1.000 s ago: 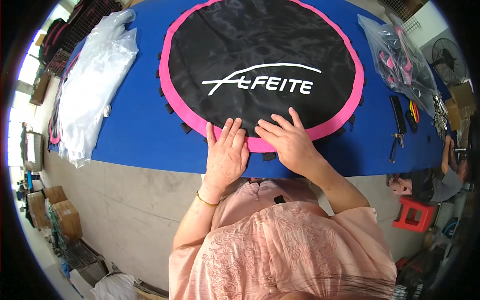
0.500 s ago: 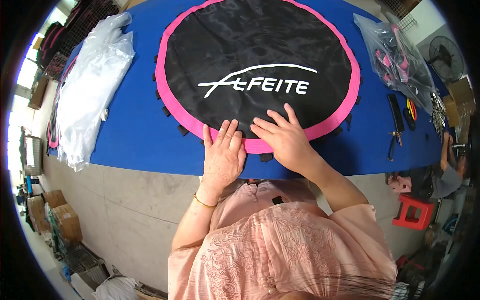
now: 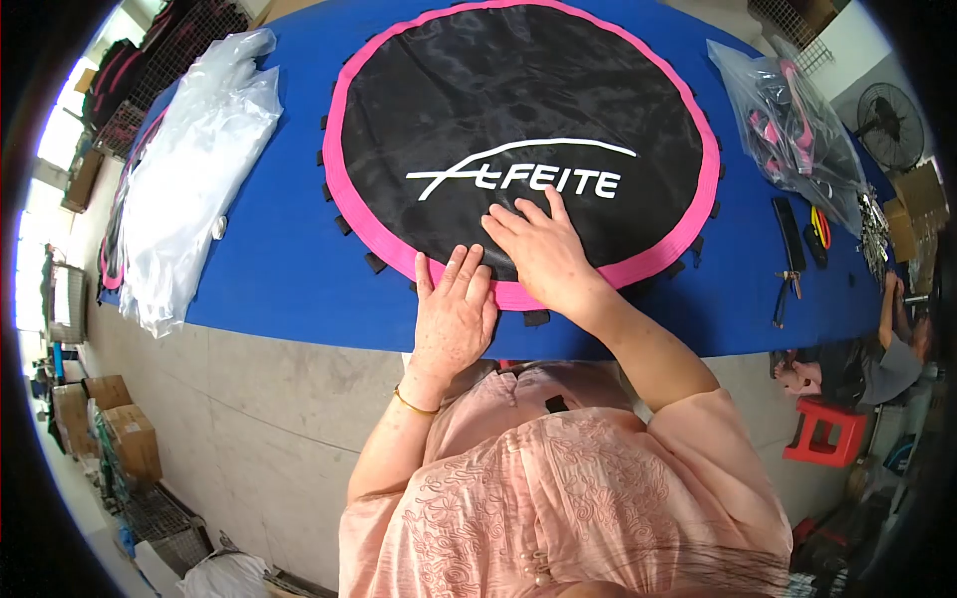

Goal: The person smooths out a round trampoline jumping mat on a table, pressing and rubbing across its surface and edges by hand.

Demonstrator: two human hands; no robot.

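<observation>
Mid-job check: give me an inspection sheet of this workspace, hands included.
Surface: blue tabletop, in view around the mat.
Job's things: round black mat lying flat, slightly rippled; pink border, dark tabs around its edge, white lettering facing up.
Clutter: crumpled clear plastic on the left; on the right, a clear bag with pink and dark contents, plus small items, not all identifiable.
Hands: left hand spread on the border; right hand spread on the black fabric below the lettering.
Cables: nothing seen.
Surroundings: fan, red stool, cardboard boxes, another person at far right.
</observation>
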